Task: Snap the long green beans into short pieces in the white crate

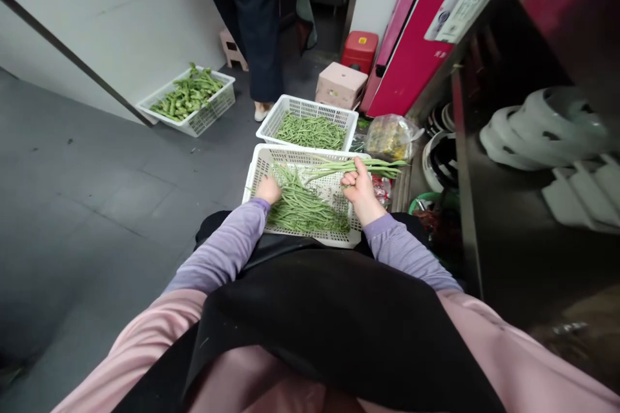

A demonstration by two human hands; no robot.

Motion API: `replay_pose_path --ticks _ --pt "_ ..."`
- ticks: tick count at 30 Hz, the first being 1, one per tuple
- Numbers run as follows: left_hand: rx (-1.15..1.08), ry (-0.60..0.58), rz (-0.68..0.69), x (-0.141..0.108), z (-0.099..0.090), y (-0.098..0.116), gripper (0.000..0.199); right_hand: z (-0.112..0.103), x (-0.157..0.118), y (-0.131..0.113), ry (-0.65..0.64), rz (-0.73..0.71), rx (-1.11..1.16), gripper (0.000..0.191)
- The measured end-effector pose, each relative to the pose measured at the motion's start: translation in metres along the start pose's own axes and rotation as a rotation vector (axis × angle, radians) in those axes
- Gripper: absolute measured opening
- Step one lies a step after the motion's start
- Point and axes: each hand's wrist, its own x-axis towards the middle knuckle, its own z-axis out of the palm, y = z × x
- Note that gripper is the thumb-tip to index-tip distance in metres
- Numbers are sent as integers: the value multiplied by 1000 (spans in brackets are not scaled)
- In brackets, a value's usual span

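My right hand (361, 193) is closed around a bunch of long green beans (329, 168), whose ends stick out to both sides above the near white basket. At the basket's left side, my left hand (268, 190) is curled closed beside the bean pile; what its fingers hold, if anything, is hidden. The near white plastic basket (264, 156) sits just in front of my lap. A heap of green beans (307, 210) covers its left and front part, with small bits scattered over the bare right part of its floor.
Beyond stands a second white basket (268, 124) of cut green beans. A third basket (198, 122) with green vegetables is by the wall. Another person (264, 26) stands past them. Stools (341, 85), a plastic bag (391, 137) and a metal shelf (467, 206) with white dishes line the right.
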Motion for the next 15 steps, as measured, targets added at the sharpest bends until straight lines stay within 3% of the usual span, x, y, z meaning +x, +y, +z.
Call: replay_pose_path --ticks 2,4,6,8,10,13,15 --pt "-231 -137 -32 -18 15 14 39 10 -6 2 -9 -38 18 43" --pt "-667 -365 -2 -34 30 34 52 22 -16 10 -43 -46 14 43" --pt "-1035 -441 56 -42 37 57 65 33 -29 24 -106 -36 -64 41" --pt "-1253 -380 70 -42 32 73 72 39 -44 40 -187 -74 -224 34" --pt "-1335 -287 16 -36 19 77 70 40 -57 52 -337 -127 -415 30" --pt "-1368 -205 -75 -27 -1 65 53 32 -65 59 -580 -153 -611 32" --pt "-1403 -191 -84 -23 -10 55 42 22 -63 60 -619 -226 -711 37"
